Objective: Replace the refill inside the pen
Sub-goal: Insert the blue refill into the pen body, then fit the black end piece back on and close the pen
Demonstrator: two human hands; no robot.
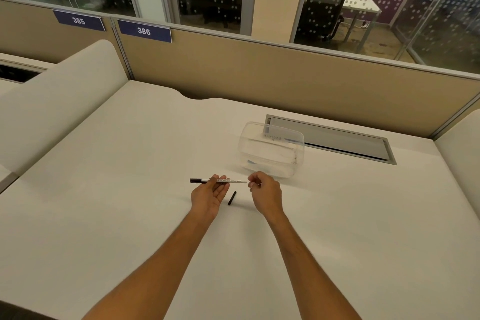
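Observation:
A slim white pen (235,181) with a black left end lies level above the white desk (130,202). My left hand (209,196) holds it palm up, thumb and fingers pinched on its middle. My right hand (266,193) is at the pen's right end, fingertips pinched together there; what they pinch is too small to tell. A short black pen part (232,198) lies on the desk between my two hands, slightly tilted.
A clear plastic box (271,150) stands just behind my right hand. A metal cable hatch (337,141) is set into the desk at the back right. A beige partition (259,73) closes the far edge, and padded dividers flank both sides.

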